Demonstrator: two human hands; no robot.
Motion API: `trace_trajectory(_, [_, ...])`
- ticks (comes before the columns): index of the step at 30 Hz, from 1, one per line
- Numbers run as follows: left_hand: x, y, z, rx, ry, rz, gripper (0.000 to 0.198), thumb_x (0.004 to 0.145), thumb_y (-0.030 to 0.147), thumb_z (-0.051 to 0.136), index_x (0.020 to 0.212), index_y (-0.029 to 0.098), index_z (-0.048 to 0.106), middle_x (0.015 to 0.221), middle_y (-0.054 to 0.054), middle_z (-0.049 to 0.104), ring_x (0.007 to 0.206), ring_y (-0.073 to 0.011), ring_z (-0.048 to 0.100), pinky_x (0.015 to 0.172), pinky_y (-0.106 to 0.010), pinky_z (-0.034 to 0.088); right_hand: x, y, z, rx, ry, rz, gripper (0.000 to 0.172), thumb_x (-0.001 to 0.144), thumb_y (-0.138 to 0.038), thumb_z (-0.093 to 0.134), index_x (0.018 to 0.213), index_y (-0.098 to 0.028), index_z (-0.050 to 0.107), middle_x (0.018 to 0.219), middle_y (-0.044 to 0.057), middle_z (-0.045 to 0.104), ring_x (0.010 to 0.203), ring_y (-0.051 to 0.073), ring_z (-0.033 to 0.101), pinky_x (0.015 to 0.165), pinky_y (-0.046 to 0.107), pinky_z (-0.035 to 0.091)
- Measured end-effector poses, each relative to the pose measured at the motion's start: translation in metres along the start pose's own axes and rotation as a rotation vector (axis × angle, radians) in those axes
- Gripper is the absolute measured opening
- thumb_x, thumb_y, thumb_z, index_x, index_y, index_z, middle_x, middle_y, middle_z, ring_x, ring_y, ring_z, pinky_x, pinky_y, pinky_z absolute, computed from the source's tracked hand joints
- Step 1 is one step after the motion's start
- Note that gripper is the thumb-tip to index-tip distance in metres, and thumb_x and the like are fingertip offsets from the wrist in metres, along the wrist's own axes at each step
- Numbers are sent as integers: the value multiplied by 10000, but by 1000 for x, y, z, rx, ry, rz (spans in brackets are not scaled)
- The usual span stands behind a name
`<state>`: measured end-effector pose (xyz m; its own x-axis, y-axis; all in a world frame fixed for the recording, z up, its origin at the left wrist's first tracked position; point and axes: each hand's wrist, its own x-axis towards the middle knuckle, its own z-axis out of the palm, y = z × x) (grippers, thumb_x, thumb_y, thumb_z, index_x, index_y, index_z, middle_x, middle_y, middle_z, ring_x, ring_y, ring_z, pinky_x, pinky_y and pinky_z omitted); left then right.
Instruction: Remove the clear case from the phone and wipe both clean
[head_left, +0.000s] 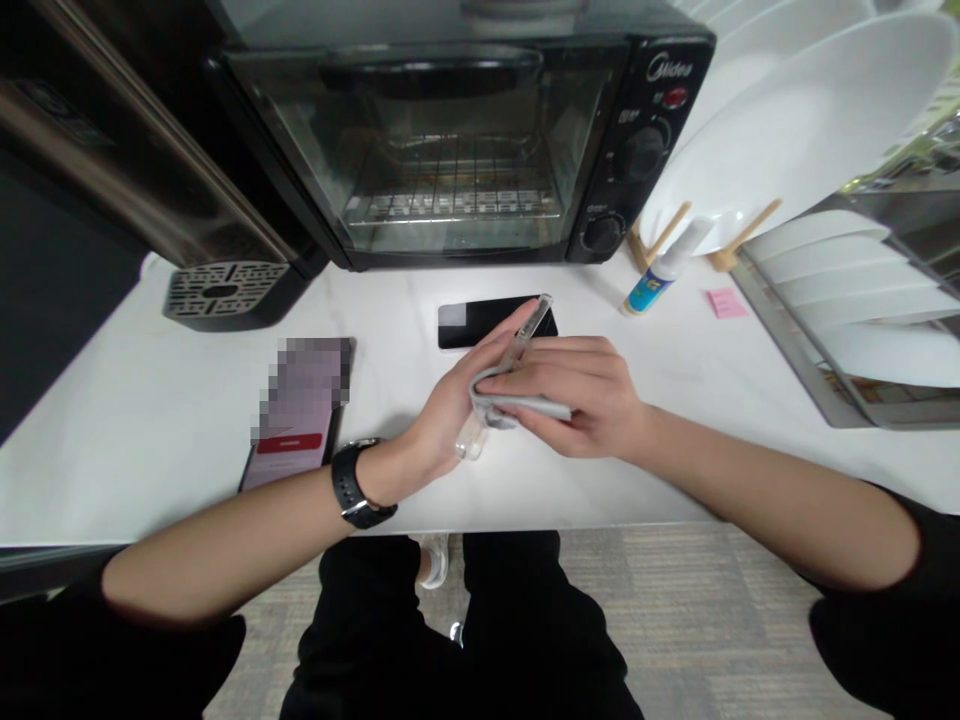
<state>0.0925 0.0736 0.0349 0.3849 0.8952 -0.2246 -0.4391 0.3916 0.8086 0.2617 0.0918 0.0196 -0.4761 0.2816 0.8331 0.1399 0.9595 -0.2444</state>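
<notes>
My left hand (448, 405) is closed around a clear phone case (531, 325), held tilted above the counter. Between the fingers of my right hand (589, 395) is a folded grey cloth (540, 404), pressed against the case and wrapped partly over its edge. Much of the case is hidden by the cloth and my fingers. Just behind my hands a phone with a black screen (487, 320) lies flat, its right part partly covered. Another phone (300, 410), its screen lit, lies to the left near my watch.
A black toaster oven (450, 255) stands at the back, beside a drink machine's drip tray (225, 290). On the right are a spray bottle (651, 285), pink sticky notes (726, 303), large white plates (817, 130) and a dish rack (795, 345). The counter's front edge is close to me.
</notes>
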Motion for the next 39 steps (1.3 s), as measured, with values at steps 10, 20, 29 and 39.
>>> trace_trajectory(10, [4, 3, 1, -53, 14, -101, 215, 1070, 271, 588, 1183, 198, 755, 832, 16, 594, 520, -42, 356, 483, -165, 324, -3, 23, -11, -192, 166, 287, 168, 1061, -274, 642, 1084, -210, 795, 901, 31, 839, 775, 182, 774, 709, 310, 583])
trace_trajectory(20, [3, 3, 4, -35, 53, -97, 207, 1083, 300, 596, 1189, 205, 746, 944, -3, 647, 513, -21, 371, 469, -156, 317, -3, 22, -10, -135, 230, 414, 159, 1062, -305, 660, 1019, -199, 772, 860, 10, 811, 701, 139, 724, 651, 269, 534])
trace_trajectory(29, [0, -7, -9, 50, -8, 73, 407, 1060, 302, 616, 1448, 265, 736, 1495, -8, 733, 1166, -127, 726, 944, -192, 589, 1, -7, 2, 170, -38, 106, 179, 1065, -230, 717, 1214, -151, 776, 1095, 64, 878, 1027, 145, 839, 946, 275, 672])
trace_trajectory(39, [-1, -5, -6, 60, -29, 59, 523, 1101, 300, 580, 1618, 218, 587, 1738, 33, 551, 1572, -124, 538, 1285, -190, 418, -1, -2, 3, 138, -47, 30, 176, 1050, -229, 719, 1179, -133, 791, 1071, 92, 874, 1000, 178, 841, 906, 322, 691])
